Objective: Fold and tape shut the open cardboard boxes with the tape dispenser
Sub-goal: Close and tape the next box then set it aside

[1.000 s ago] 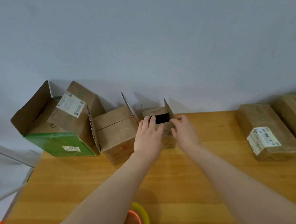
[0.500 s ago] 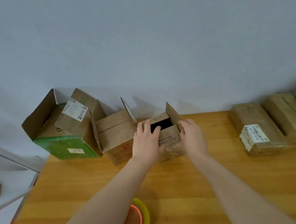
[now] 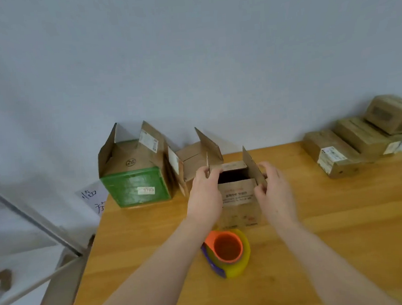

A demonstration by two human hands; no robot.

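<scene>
The dispenser (image 3: 227, 253) lies on the table (image 3: 332, 238) between the two forearms, on the near side of both hands. It sits closer to the left wrist than to the right, with its orange core facing up.

Just beyond it stands the small open box (image 3: 238, 197), directly between the hands. The left hand (image 3: 205, 195) is curled round the box's left edge at the top. The right hand (image 3: 275, 190) pinches the right one of the two upright side flaps (image 3: 252, 165), thumb in front and fingers behind. The dark opening is uncovered.

The coming move looks like a fold. The side flaps face each other across the opening, so each hand would push its flap inward, toward the other hand. The seam would then run away from the person, from near edge to far edge. The tape would probably follow that line. The left hand is nearer the dispenser, which would leave the right hand to hold the flaps down.

Beyond the left hand, a second open box (image 3: 191, 162) stands just beside the small one. Whether the two touch cannot be told. Further out on that side is a green box (image 3: 136, 188), also open. Well beyond the right hand, taped boxes (image 3: 331, 155) sit in a row by the wall (image 3: 188, 58).
</scene>
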